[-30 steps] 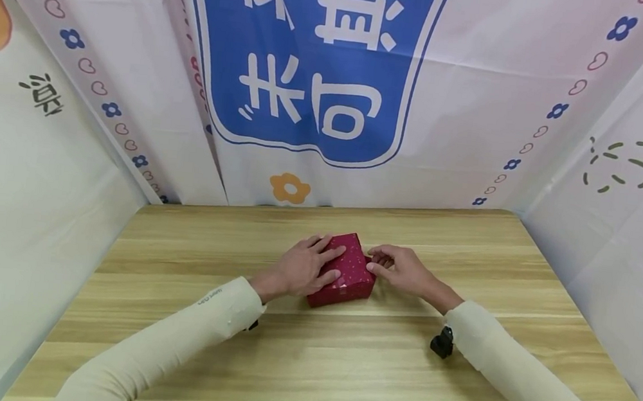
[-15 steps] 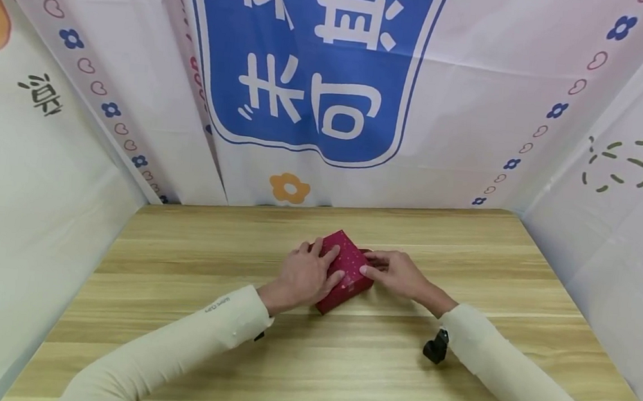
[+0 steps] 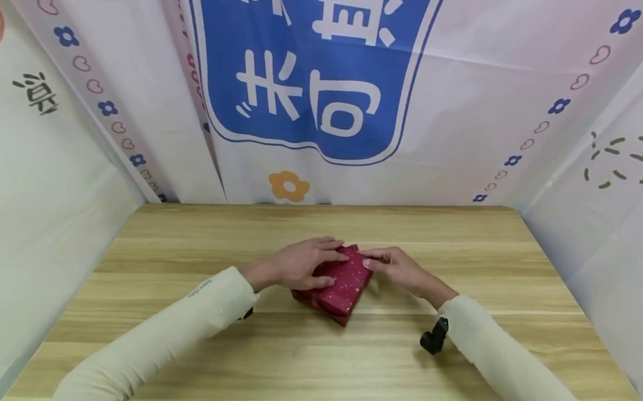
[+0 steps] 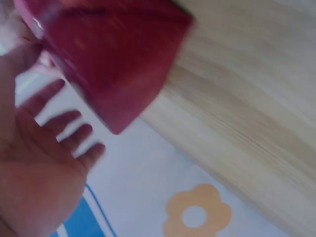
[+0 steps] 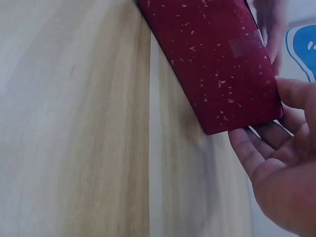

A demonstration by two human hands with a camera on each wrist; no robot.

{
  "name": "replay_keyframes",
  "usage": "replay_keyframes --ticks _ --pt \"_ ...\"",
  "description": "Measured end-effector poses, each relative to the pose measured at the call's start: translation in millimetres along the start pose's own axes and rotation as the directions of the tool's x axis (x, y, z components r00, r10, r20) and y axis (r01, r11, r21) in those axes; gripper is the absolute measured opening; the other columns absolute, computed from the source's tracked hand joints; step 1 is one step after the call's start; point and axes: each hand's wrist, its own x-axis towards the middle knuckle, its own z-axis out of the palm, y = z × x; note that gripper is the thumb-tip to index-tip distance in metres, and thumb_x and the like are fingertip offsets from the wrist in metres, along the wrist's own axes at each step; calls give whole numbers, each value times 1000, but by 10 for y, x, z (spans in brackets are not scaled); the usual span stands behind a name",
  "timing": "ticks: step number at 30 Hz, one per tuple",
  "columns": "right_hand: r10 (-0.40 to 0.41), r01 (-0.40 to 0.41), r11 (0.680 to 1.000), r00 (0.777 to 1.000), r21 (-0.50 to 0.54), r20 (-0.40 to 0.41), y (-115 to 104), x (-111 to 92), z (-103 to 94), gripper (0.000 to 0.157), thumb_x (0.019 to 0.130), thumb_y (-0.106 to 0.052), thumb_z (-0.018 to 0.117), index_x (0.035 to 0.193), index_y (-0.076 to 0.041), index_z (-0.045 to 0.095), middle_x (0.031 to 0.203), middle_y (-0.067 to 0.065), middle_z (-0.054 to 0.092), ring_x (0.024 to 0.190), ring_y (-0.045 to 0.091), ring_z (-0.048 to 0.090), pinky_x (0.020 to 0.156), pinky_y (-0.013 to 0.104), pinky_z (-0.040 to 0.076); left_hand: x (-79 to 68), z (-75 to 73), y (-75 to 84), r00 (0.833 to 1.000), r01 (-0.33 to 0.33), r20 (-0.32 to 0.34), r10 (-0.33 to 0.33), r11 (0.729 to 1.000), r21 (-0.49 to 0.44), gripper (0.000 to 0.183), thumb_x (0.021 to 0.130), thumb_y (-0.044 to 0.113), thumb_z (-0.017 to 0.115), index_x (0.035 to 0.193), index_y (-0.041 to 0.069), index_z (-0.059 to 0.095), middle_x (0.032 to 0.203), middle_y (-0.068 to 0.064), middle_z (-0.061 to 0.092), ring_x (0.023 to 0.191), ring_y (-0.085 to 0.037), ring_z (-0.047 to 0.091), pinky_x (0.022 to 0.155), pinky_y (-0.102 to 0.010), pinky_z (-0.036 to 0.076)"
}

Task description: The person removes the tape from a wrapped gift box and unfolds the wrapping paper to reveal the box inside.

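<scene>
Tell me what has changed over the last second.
The red box has turned counterclockwise in the head view, so one corner now points toward the person. The left hand stays over its top and the right hand at its right side; the wooden table looks unchanged.

Box (image 3: 346,287) over table (image 3: 305,367), backdrop (image 3: 450,129) behind, sheets (image 3: 19,197) either side

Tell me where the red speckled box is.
In the head view, the red speckled box is below and slightly right of centre, with the left hand over its left side and the right hand gripping its right edge.
</scene>
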Motion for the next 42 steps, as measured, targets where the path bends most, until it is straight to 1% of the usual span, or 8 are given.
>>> replay_keyframes --ticks 5,11,19,25,29,32,36,42 --pt "-20 19 999 999 49 33 37 30 -1 45 102 -26 52 144 -12 50 148 15 50 136 35 47 117 56 28 -35 36 -84 997 -53 49 59 993 -107 65 95 44 60 151 16 42 163 -9 26 151 -35 21 119 -50 29" --pt "-53 53 997 999 59 -3 82 51 12 43 103 -28 52 142 -10 54 147 15 51 132 34 51 115 53 34 -59 53 -95 998 -38 46 43 994 -100 69 92 50 62 150 17 43 164 -10 24 151 -36 19 119 -51 29" --pt "-51 55 998 993 36 -108 48 46 51 52 97 -32 62 142 -6 52 145 15 52 131 34 53 108 47 45 -34 120 36 997 73 16 -74 996 54 75 92 64 53 152 21 40 162 -11 28 148 -34 30 118 -44 33" --pt "-79 83 996 994 42 -71 -5 45 94 66 94 -28 68 148 -2 41 149 21 45 137 41 45 105 46 47 -35 142 204 983 184 -19 -183 969 168 77 93 69 44 153 20 38 161 -12 31 143 -35 38 113 -43 40" --pt "-130 124 990 988 -66 -88 -44 12 128 66 93 -24 69 149 -2 40 153 22 40 139 42 42 108 47 43 -24 179 298 971 238 -59 -231 940 244 77 94 71 39 151 19 41 157 -14 36 139 -35 45 108 -42 46" --pt "-209 180 958 971 -222 -115 -74 -18 139 61 93 -22 69 146 -2 45 153 22 39 139 41 41 109 50 41 -10 207 357 960 280 -85 -266 914 294 78 94 72 35 150 18 42 156 -14 40 135 -35 49 105 -42 49" --pt "-322 245 874 939 -420 -121 -105 -39 139 51 95 -21 66 140 -2 53 152 20 43 139 41 42 110 56 40 7 233 416 943 332 -107 -314 881 336 79 94 73 30 151 19 42 155 -13 41 133 -35 51 101 -43 52" --pt "-383 273 783 920 -559 -86 -143 -78 151 39 98 -19 62 134 -5 61 147 14 51 136 37 48 108 54 42 32 250 470 925 378 -116 -361 854 357 78 94 74 28 151 21 42 155 -13 41 130 -36 52 95 -43 55"
